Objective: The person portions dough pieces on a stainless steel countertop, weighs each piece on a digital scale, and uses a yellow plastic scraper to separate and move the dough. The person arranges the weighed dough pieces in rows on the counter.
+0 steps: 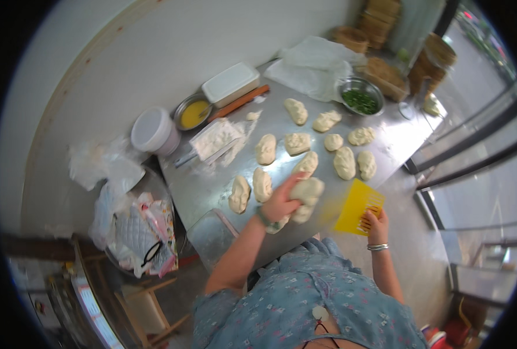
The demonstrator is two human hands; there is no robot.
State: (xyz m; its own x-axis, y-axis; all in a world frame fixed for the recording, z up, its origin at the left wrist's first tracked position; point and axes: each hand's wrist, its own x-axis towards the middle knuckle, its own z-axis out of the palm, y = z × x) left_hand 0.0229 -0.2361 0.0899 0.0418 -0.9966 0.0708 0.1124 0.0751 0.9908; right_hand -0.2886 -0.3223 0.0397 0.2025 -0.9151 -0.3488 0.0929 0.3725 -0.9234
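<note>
My left hand [281, 204] is closed round a blurred piece of dough [307, 192] near the table's front edge; more dough shows under and beside it. A yellow plastic dough scraper [355, 209] is in my right hand [376, 224], at the table's right front. Several pale, oblong dough pieces lie spread over the metal table [206, 187], among them one at the left [239, 194], one behind my left hand [306, 164] and one at the right [344, 163]. A smaller round piece [333, 142] sits between others.
Flour in a metal scoop [217, 138], a bowl of yellow liquid [193, 114], a wooden rolling pin [241, 102] and a lidded box [231, 83] stand at the back left. Back right are a plastic sheet [313, 65] and a bowl of chopped greens [360, 98]. A clear sheet [210, 237] lies front left.
</note>
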